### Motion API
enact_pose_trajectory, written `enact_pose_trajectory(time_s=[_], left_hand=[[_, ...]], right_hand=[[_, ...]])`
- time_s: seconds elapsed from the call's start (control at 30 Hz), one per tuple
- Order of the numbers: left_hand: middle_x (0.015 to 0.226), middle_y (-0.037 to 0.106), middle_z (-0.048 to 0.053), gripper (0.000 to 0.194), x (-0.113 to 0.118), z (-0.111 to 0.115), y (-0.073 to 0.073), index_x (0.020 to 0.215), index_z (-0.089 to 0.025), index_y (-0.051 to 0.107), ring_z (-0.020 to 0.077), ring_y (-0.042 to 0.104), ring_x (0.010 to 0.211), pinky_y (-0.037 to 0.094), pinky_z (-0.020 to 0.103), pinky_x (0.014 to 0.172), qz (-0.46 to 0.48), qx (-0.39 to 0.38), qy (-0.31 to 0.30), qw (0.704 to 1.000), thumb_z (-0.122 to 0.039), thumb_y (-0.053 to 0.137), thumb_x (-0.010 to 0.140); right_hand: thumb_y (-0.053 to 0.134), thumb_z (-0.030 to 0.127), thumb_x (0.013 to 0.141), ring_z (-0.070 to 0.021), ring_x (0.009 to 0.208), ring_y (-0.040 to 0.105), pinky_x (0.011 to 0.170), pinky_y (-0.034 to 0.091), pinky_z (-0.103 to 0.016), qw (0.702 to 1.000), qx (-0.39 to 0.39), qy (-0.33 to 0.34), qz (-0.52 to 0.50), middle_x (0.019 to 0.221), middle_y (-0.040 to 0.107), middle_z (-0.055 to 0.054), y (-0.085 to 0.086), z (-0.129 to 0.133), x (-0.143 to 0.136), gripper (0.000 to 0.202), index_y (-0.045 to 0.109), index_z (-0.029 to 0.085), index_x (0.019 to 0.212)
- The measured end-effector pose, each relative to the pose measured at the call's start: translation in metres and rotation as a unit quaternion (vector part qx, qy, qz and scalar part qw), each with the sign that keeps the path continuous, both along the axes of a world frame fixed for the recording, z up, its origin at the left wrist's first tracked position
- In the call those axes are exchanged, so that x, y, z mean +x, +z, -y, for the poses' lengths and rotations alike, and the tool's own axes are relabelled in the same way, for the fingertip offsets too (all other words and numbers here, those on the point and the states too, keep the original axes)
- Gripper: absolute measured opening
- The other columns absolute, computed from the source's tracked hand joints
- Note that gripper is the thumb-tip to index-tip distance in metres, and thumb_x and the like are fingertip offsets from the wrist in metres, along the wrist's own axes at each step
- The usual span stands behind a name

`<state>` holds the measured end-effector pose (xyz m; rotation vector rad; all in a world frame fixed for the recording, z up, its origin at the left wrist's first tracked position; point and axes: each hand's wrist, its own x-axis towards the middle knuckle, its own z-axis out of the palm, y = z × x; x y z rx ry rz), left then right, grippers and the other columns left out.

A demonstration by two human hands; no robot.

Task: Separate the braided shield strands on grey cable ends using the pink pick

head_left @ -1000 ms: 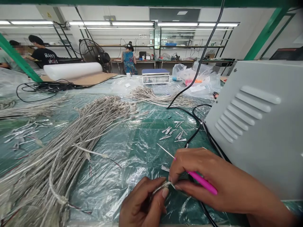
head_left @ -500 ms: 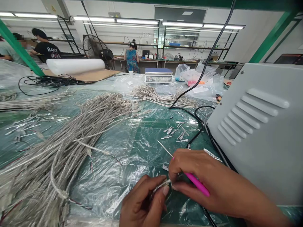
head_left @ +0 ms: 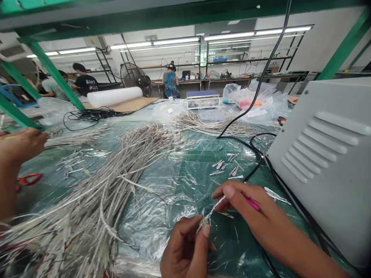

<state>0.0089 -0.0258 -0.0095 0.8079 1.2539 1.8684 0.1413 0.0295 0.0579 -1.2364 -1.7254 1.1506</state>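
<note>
My left hand (head_left: 188, 247) is closed, pinching a thin cable near its stripped end between thumb and index finger. From that pinch a silvery braided end (head_left: 213, 210) of the cable slants up to my right hand (head_left: 246, 208). The fingertips of my right hand are closed on this braid's tip. Tucked in the same hand is a slim pick with a pink handle (head_left: 252, 204); its metal shaft is mostly hidden by my fingers. Beside my hands lies a large bundle of clear-jacketed cables (head_left: 124, 170), some with coloured wires showing at their ends.
Foil scraps (head_left: 223, 166) lie beyond my hands. A grey vented machine (head_left: 324, 154) stands at right, black cord (head_left: 257, 92) beside it. At left are another person's hand (head_left: 23, 143) and red-handled scissors (head_left: 30, 179). Behind are a scale (head_left: 203, 101) and more cables (head_left: 211, 125).
My right hand has turned and drawn back slightly, with the braid now stretched between both hands. The pick's shaft no longer points up. The view has shifted, bringing another person's hand in at left.
</note>
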Motion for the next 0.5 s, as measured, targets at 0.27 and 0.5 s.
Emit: enact_pose_trajectory(time_s=[0.27, 0.5], left_hand=[[0.054, 0.062, -0.002, 0.023, 0.009, -0.003, -0.011, 0.075, -0.019, 0.072, 0.0088, 0.051, 0.039, 0.039, 0.018, 0.037, 0.086, 0.001, 0.051, 0.995, -0.036, 0.084, 0.064], [0.057, 0.06, 0.0, 0.04, 0.008, -0.011, -0.029, 0.083, -0.018, 0.068, 0.0166, 0.058, 0.049, 0.045, 0.024, 0.041, 0.028, 0.035, 0.011, 0.999, -0.053, 0.077, 0.066]], right_hand=[[0.052, 0.058, 0.089, -0.0237, 0.094, 0.065, 0.078, 0.051, -0.028, 0.995, -0.034, 0.09, -0.019, 0.095, 0.071, -0.005, -0.018, 0.002, -0.006, 0.042, 0.067, 0.02, 0.096], [0.056, 0.057, 0.086, -0.0165, 0.065, 0.057, 0.061, 0.044, -0.026, 0.99, -0.023, 0.131, -0.038, 0.066, 0.063, -0.002, -0.035, -0.006, -0.02, 0.043, 0.065, 0.017, 0.073]])
